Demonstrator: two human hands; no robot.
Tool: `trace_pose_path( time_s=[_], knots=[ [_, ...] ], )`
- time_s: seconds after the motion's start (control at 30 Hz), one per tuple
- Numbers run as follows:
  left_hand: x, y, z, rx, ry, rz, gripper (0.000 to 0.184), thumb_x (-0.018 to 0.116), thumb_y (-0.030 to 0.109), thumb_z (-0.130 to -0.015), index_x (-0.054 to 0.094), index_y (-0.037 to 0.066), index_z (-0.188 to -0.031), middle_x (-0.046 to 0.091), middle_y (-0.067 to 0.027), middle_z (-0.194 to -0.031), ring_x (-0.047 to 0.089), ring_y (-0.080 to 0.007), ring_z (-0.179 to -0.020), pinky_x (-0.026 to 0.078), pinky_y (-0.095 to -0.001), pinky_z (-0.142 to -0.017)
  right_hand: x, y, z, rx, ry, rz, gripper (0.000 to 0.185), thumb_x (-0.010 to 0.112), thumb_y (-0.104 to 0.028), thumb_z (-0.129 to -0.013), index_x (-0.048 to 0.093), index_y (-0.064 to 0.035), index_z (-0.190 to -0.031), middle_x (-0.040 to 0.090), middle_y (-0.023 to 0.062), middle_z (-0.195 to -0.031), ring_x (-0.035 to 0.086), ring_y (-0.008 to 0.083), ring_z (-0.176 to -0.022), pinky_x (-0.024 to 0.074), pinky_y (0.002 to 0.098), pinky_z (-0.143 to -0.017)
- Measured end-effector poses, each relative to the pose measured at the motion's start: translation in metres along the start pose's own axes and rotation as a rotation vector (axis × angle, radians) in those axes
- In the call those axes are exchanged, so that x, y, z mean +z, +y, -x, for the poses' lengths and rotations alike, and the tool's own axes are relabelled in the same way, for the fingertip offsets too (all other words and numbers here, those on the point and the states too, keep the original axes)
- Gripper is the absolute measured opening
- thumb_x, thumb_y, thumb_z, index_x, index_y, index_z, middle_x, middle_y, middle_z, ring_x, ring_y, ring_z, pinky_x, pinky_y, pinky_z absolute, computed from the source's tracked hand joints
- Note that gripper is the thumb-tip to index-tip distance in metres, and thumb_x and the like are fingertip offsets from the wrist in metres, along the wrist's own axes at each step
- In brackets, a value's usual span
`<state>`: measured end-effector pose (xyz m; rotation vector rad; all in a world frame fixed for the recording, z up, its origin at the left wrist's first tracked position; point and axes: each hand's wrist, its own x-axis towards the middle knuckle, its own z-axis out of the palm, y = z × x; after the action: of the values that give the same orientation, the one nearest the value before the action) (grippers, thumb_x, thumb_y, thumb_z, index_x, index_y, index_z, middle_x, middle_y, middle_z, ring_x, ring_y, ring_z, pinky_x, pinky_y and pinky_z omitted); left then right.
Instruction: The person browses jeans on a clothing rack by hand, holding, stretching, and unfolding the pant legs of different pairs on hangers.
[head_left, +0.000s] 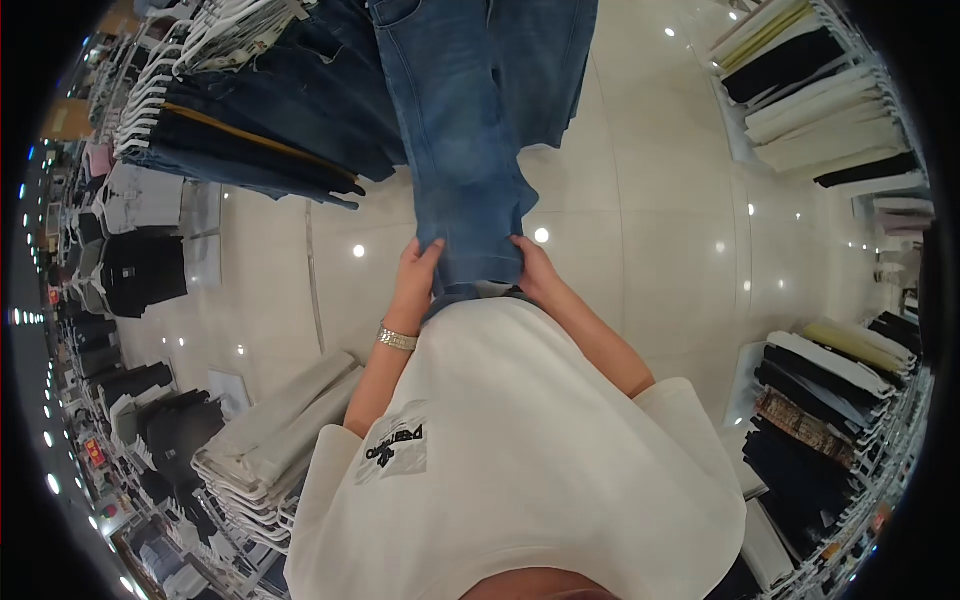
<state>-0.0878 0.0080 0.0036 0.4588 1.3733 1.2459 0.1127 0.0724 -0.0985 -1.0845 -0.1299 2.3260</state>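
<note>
A pair of blue jeans (455, 150) stretches from the top of the head view down to my waist. My left hand (418, 268) grips the left edge of one leg near its hem, thumb on top of the denim. On the opposite edge, my right hand (535, 268) pinches the same leg, its fingers partly hidden behind the cloth. The other leg (545, 70) hangs farther off to the right. A metal watch band (397, 339) circles my left wrist.
Dark jeans on white hangers (270, 130) crowd the upper left. Light trousers (270, 430) hang at lower left, near my left elbow. Racks of folded-over trousers (820, 120) and more garments (820, 400) line the right side. Glossy tiles (650, 200) cover the floor.
</note>
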Motion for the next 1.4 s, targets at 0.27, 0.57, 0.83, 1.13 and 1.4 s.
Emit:
trace_pose_path(
  time_s=[0.27,0.57,0.83,1.13,1.4],
  knots=[
    [-0.075,-0.06,-0.022,-0.247,-0.012,-0.057,0.03,0.054,0.014,-0.099,0.056,-0.006,-0.122,0.068,-0.0133,-0.113,0.068,-0.0215,-0.098,0.055,-0.0317,-0.086,-0.001,0.02,0.021,-0.156,0.113,0.043,0.054,0.052,-0.03,-0.1,0.046,0.0129,-0.132,0.058,0.0228,-0.13,0.062,0.0297,-0.113,0.0503,0.0391,-0.097],
    [-0.149,-0.093,0.02,-0.497,-0.13,-0.217,0.039,0.053,0.018,-0.099,0.053,-0.012,-0.125,0.066,-0.0189,-0.116,0.069,-0.0239,-0.095,0.055,-0.0338,-0.086,-0.015,0.108,0.028,-0.062,0.258,0.323,0.059,0.052,-0.035,-0.099,0.048,0.0164,-0.13,0.061,0.0251,-0.125,0.064,0.0305,-0.111,0.0507,0.0389,-0.096],
    [-0.219,-0.146,0.023,-0.342,-0.117,-0.389,0.038,0.054,0.019,-0.099,0.057,-0.013,-0.118,0.069,-0.0196,-0.108,0.069,-0.0237,-0.091,0.053,-0.0347,-0.082,-0.053,0.185,0.014,-0.007,0.392,0.899,0.067,0.054,-0.046,-0.096,0.058,0.016,-0.122,0.068,0.0225,-0.113,0.068,0.0295,-0.098,0.0508,0.0341,-0.093],
    [-0.263,-0.165,0.017,-0.235,-0.141,-0.401,0.03,0.058,0.019,-0.096,0.065,-0.007,-0.107,0.07,-0.0143,-0.097,0.064,-0.0194,-0.081,0.05,-0.0345,-0.076,-0.048,0.205,0.001,-0.126,0.322,0.816,0.055,0.056,-0.038,-0.097,0.063,0.0137,-0.113,0.07,0.0201,-0.108,0.068,0.027,-0.097,0.0501,0.0335,-0.091],
    [-0.258,-0.151,0.028,-0.224,-0.14,-0.46,0.031,0.061,0.015,-0.091,0.06,-0.008,-0.113,0.069,-0.0156,-0.101,0.067,-0.0216,-0.085,0.053,-0.0326,-0.078,-0.031,0.2,0.007,-0.142,0.283,0.74,0.051,0.057,-0.034,-0.097,0.06,0.0139,-0.115,0.069,0.0208,-0.106,0.069,0.0257,-0.094,0.0525,0.0329,-0.087]
  ],
)
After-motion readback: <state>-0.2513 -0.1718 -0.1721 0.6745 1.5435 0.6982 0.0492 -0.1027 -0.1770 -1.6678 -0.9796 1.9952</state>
